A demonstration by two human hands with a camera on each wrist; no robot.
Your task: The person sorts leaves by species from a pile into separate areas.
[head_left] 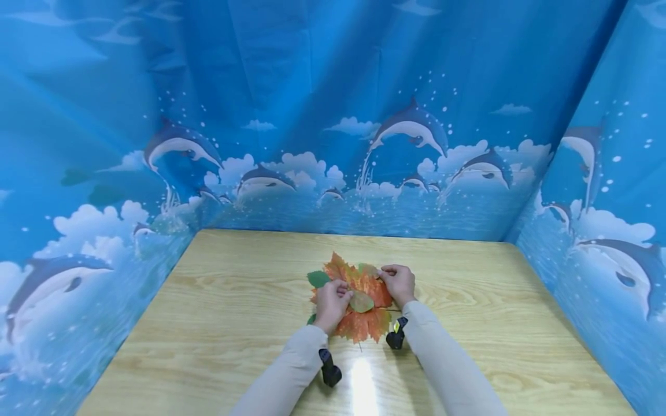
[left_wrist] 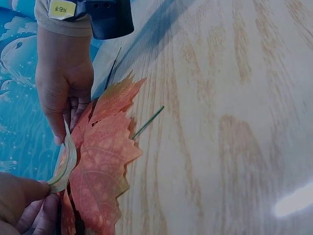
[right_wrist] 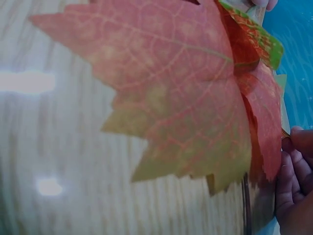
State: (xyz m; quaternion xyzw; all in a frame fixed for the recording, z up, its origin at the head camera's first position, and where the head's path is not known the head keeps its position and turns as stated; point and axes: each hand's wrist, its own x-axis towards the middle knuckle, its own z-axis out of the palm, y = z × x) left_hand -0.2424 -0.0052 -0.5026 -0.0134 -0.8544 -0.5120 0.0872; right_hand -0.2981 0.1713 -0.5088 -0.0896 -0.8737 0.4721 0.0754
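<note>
A pile of orange-red maple-shaped leaves lies on the wooden table. My left hand pinches an oval green-and-brown leaf by its stem end, over the middle of the pile. In the left wrist view that oval leaf looks curved and seen nearly edge-on. At the pile's right side, my right hand has thumb and finger closed on a thin stem of a greenish-brown leaf. The right wrist view shows these fingers beside a red leaf, which partly hides the pinched leaf.
Green leaves stick out at the pile's left edge. The wooden table carries the pile, with a blue dolphin-print curtain behind and at both sides. Black wrist cameras sit on both sleeves.
</note>
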